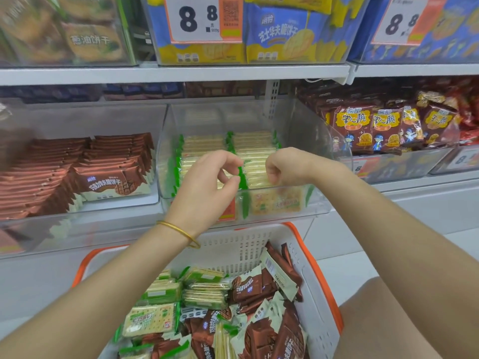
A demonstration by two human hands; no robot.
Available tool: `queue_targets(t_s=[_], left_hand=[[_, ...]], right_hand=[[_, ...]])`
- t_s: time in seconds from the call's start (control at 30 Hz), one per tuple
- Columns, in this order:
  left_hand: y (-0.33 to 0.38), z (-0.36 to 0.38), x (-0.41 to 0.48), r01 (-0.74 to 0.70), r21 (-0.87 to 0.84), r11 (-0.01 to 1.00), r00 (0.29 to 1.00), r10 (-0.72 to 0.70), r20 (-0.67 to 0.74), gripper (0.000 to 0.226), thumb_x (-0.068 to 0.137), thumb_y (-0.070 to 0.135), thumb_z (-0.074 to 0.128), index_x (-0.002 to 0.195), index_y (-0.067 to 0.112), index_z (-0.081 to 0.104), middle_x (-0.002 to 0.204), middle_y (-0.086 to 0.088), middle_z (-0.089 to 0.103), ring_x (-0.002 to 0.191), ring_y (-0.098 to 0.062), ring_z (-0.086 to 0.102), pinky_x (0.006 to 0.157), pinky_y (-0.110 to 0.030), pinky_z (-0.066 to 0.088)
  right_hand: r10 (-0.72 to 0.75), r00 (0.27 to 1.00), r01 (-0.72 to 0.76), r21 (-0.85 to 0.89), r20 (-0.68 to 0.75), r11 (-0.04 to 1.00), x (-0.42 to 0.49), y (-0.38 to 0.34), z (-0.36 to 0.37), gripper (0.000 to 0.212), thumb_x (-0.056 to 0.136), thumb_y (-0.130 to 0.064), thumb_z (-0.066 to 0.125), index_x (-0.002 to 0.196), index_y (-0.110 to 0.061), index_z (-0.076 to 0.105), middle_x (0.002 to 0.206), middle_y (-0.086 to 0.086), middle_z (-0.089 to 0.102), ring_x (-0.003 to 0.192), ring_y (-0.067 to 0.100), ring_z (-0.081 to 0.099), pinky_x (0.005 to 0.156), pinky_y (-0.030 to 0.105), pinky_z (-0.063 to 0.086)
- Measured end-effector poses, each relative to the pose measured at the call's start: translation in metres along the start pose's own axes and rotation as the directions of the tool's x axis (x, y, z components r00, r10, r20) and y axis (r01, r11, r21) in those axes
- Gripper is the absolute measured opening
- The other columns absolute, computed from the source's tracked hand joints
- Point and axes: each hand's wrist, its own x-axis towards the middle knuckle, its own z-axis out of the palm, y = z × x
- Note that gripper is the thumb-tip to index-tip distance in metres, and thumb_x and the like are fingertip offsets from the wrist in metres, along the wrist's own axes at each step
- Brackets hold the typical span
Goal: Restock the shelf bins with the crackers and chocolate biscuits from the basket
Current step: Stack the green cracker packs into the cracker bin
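A clear shelf bin (321, 203) holds two rows of green-edged cracker packs (204, 143) standing on edge. My left hand (207, 182) hovers over the left row with its fingers loosely curled and nothing in them. My right hand (282, 167) is over the right row, fingers curled down onto the top edge of a front cracker pack (255, 177). To the left, a second bin (77, 237) is stacked with brown chocolate biscuit packs (114, 182). Below my arms, a white basket with an orange rim (324, 288) holds mixed cracker packs (153, 320) and chocolate biscuit packs (248, 286).
At the right, a bin (404, 167) holds red-brown snack bags. The upper shelf (181, 73) carries bins of blue-and-yellow packs with an 8.8 price tag (197, 19). The back of the cracker bin has room behind the rows. My bare knee (375, 320) is beside the basket.
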Motion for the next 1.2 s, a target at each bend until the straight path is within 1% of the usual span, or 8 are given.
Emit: queue_targets(t_s=[0.13,0.23,0.33,0.43,0.53,0.7,1.0,1.2], left_hand=[[0.007,-0.016,-0.031,0.019,-0.138,0.990,1.000,-0.015,0.027,0.018,0.087,0.002,0.060,0.093,0.018,0.065,0.080,0.013,0.060,0.070,0.000,0.052,0.063,-0.008,0.038],[0.001,-0.031,-0.060,0.119,-0.186,0.975,0.984,-0.090,0.157,0.014,0.086,0.008,0.060,0.084,0.020,0.068,0.077,0.011,0.066,0.070,-0.001,0.057,0.062,-0.011,0.043],[-0.036,-0.037,-0.081,0.307,-0.048,0.951,0.890,-0.268,0.369,0.011,0.088,0.016,0.060,0.081,0.021,0.068,0.073,0.008,0.068,0.062,0.002,0.057,0.060,-0.014,0.045],[-0.103,-0.034,-0.100,0.321,0.293,0.901,0.732,-0.432,0.526,0.011,0.091,0.017,0.057,0.085,0.016,0.066,0.076,0.009,0.065,0.067,-0.002,0.057,0.065,-0.014,0.045],[-0.170,-0.031,-0.120,0.226,0.605,0.764,0.620,-0.592,0.515,0.020,0.091,0.013,0.050,0.103,0.013,0.066,0.103,-0.001,0.066,0.095,-0.017,0.059,0.085,-0.024,0.046],[-0.226,-0.014,-0.159,0.071,0.789,0.610,0.492,-0.710,0.504,0.022,0.089,0.015,0.054,0.111,0.015,0.059,0.114,-0.006,0.059,0.101,-0.023,0.057,0.089,-0.037,0.049],[-0.229,0.020,-0.194,-0.086,0.907,0.412,0.571,-0.726,0.383,0.037,0.087,0.009,0.054,0.123,0.010,0.045,0.124,-0.009,0.046,0.115,-0.025,0.048,0.094,-0.036,0.043],[-0.218,0.012,-0.188,-0.092,0.909,0.407,0.499,-0.771,0.396,0.032,0.088,0.032,0.060,0.117,0.018,0.057,0.120,-0.005,0.053,0.115,-0.024,0.049,0.098,-0.038,0.038]], right_hand=[[0.017,1.000,-0.017,0.040,0.005,0.999,-0.004,-0.001,-0.004,0.016,0.082,-0.001,0.061,0.079,-0.017,0.060,0.077,-0.010,0.054,0.083,0.016,0.053,0.069,0.023,0.043],[0.060,0.967,-0.003,0.224,-0.247,0.974,-0.024,-0.012,-0.007,0.014,0.078,-0.012,0.074,0.082,-0.016,0.061,0.074,-0.008,0.053,0.076,0.014,0.055,0.066,0.025,0.045],[0.010,0.898,0.223,0.474,-0.439,0.852,-0.058,-0.053,0.007,0.015,0.076,-0.011,0.075,0.081,-0.016,0.062,0.070,-0.008,0.055,0.060,0.001,0.049,0.059,0.009,0.040],[-0.186,0.960,0.276,0.593,-0.210,0.757,-0.065,-0.097,0.054,0.011,0.081,-0.012,0.073,0.082,-0.016,0.063,0.073,-0.006,0.060,0.059,-0.001,0.051,0.059,0.011,0.042],[-0.254,0.963,0.173,0.524,0.087,0.834,-0.046,-0.118,0.121,0.006,0.086,-0.016,0.068,0.089,-0.012,0.065,0.081,0.001,0.065,0.067,0.007,0.058,0.061,0.016,0.044],[-0.236,0.929,0.088,0.448,0.286,0.890,-0.034,-0.120,0.185,0.005,0.090,-0.019,0.062,0.094,-0.016,0.062,0.083,-0.006,0.060,0.072,0.010,0.059,0.068,0.022,0.047],[-0.219,0.922,0.097,0.356,0.321,0.930,-0.030,-0.112,0.198,0.016,0.092,-0.025,0.058,0.102,-0.014,0.063,0.101,0.003,0.065,0.095,0.017,0.060,0.087,0.036,0.048],[-0.221,0.923,0.079,0.406,0.314,0.910,-0.030,-0.120,0.200,0.016,0.092,-0.023,0.058,0.102,-0.012,0.064,0.099,0.002,0.064,0.095,0.017,0.060,0.086,0.033,0.049]])
